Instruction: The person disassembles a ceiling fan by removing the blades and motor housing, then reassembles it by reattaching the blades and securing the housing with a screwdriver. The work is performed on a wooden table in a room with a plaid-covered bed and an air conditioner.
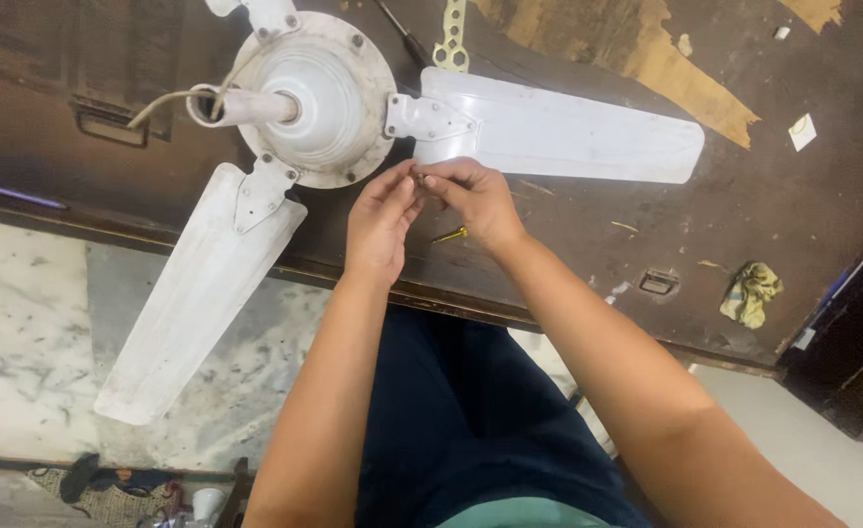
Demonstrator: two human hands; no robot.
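Pinching together at the fingertips, both hands meet over the dark wooden surface [764,186], just below the fan motor. Left hand [381,223] and right hand [478,200] touch at thumb and forefinger, closed on a very small dark part [420,177]; its shape is too small to tell.

Ceiling fan [319,98]: lies on the surface, domed round motor housing, off-white painted metal, dull and grimy, bolts around the rim. Short tubular rod stands out of its centre with a pale cord looped off it.

Blade A [563,137]: long, flat, rounded tip, extends to the right, fixed by a metal bracket.
Blade B [197,293]: same form, angled down-left, overhanging the surface edge above a marbled stone floor [21,332].

Brass-coloured screw [450,235]: lies loose on the surface just beneath the right hand.

Perforated yellowish metal strip [451,34]: flat, near the top edge.
Crumpled yellow-green rag [750,291]: soft, at far right.

Surface finish: worn veneer, peeled patches showing lighter wood, scattered paper scraps.
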